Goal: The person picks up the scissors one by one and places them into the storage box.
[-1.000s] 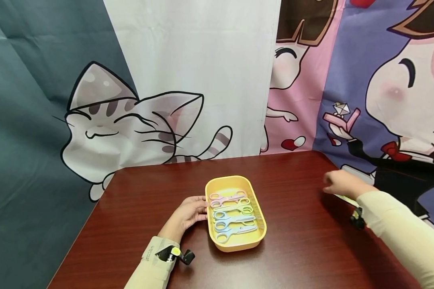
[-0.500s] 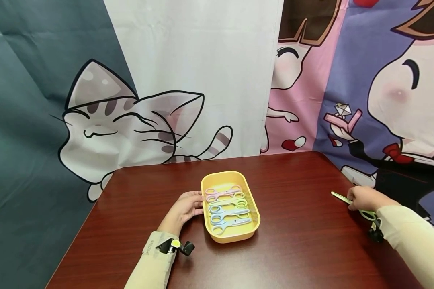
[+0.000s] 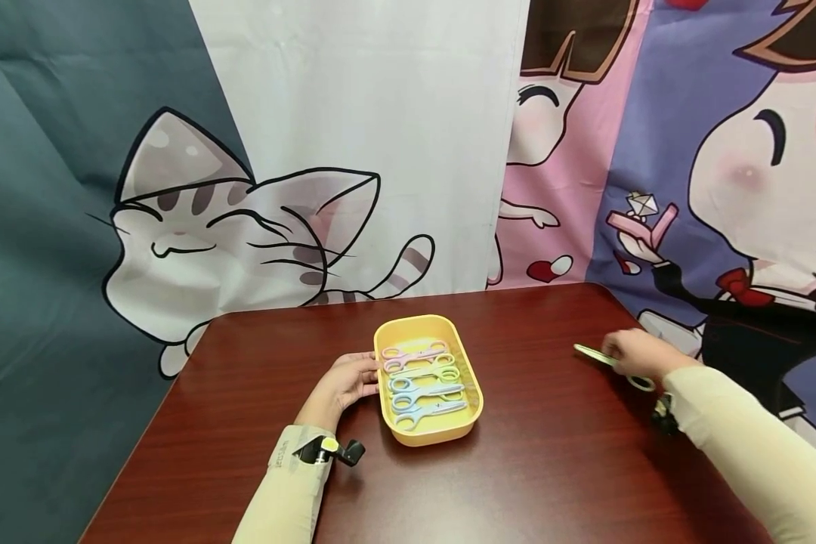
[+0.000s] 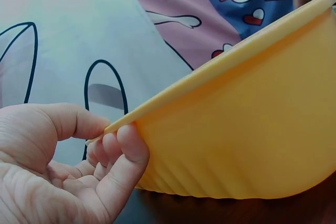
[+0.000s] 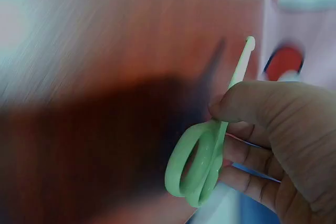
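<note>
A yellow plastic tray (image 3: 472,412) sits on the table with several pastel scissors in it: pink scissors (image 3: 415,355) at the far end, green scissors (image 3: 446,372) below them, then blue scissors (image 3: 425,410) nearest. My left hand (image 3: 348,383) pinches the tray's left rim; in the left wrist view, thumb and fingers of that hand (image 4: 79,161) close on the yellow edge. Over the table's right side my right hand (image 3: 642,353) holds green scissors (image 5: 197,156) between thumb and fingers. Their handle loops and blade tip stick out on either side of the grip.
The dark red-brown wooden table (image 3: 530,468) lies under both hands. A printed cartoon curtain (image 3: 381,136) hangs right behind its far edge. Small cameras are strapped at both wrists, the left camera (image 3: 349,452) standing out from the sleeve.
My right hand first reached the right side, took hold of the green scissors, and has since moved left with them above the table. The left hand keeps its hold on the tray rim.
</note>
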`<state>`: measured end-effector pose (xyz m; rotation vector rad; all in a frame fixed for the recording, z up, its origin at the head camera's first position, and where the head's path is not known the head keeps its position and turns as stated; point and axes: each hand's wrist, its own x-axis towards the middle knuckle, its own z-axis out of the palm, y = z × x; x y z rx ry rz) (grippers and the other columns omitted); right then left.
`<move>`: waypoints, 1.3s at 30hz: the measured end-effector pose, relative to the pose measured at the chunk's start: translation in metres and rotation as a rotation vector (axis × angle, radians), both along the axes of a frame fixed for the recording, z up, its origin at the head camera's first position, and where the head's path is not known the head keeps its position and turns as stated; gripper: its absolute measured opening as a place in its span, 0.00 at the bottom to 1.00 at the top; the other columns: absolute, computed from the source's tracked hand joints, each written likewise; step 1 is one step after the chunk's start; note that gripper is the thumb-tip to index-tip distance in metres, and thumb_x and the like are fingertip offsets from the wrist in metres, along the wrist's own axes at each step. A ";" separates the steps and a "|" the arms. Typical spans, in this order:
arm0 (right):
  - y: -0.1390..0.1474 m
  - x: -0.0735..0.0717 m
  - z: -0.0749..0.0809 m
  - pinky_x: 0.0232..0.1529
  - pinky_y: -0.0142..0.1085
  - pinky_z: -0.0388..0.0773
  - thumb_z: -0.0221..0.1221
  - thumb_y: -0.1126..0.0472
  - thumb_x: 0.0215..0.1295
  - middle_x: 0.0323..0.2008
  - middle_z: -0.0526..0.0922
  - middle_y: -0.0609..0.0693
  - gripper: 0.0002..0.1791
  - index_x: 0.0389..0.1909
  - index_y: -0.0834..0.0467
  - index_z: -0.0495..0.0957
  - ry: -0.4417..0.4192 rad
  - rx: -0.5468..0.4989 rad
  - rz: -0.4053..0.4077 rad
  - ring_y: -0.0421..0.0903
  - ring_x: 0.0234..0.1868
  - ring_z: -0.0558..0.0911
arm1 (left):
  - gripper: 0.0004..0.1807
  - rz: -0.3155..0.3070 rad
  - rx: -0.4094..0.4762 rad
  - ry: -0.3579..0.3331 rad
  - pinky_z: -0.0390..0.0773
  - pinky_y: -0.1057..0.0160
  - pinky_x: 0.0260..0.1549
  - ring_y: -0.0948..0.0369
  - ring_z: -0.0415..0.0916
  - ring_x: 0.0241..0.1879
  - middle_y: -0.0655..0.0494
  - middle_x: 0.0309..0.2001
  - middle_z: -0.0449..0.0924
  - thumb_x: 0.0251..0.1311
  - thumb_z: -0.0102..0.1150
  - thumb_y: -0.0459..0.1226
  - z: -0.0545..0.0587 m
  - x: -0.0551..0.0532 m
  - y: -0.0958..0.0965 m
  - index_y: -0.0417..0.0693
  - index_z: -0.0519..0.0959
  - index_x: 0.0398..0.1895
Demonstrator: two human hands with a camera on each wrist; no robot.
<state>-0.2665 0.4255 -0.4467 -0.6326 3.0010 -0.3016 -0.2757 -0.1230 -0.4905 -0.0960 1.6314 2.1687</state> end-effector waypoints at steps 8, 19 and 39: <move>-0.155 -0.031 0.048 0.32 0.38 0.76 0.68 0.71 0.47 0.28 0.78 0.44 0.13 0.33 0.53 0.81 0.071 0.024 0.186 0.43 0.30 0.75 | 0.24 0.040 -0.033 -0.029 0.85 0.61 0.31 0.64 0.77 0.28 0.48 0.38 0.81 0.69 0.49 0.26 0.004 -0.006 -0.001 0.28 0.64 0.68; -0.282 -0.001 0.056 0.43 0.37 0.81 0.69 0.65 0.58 0.37 0.81 0.41 0.13 0.44 0.51 0.84 0.071 0.105 0.446 0.39 0.37 0.79 | 0.25 0.039 -0.058 -0.060 0.84 0.61 0.30 0.63 0.78 0.29 0.47 0.38 0.81 0.69 0.52 0.26 0.007 -0.012 0.004 0.30 0.65 0.68; -0.307 0.007 -0.002 0.30 0.28 0.70 0.69 0.65 0.51 0.29 0.77 0.40 0.12 0.37 0.50 0.83 0.008 0.177 0.558 0.36 0.29 0.70 | 0.25 0.045 -0.101 -0.066 0.84 0.63 0.30 0.63 0.78 0.31 0.48 0.38 0.81 0.69 0.52 0.27 0.014 -0.011 0.007 0.32 0.65 0.68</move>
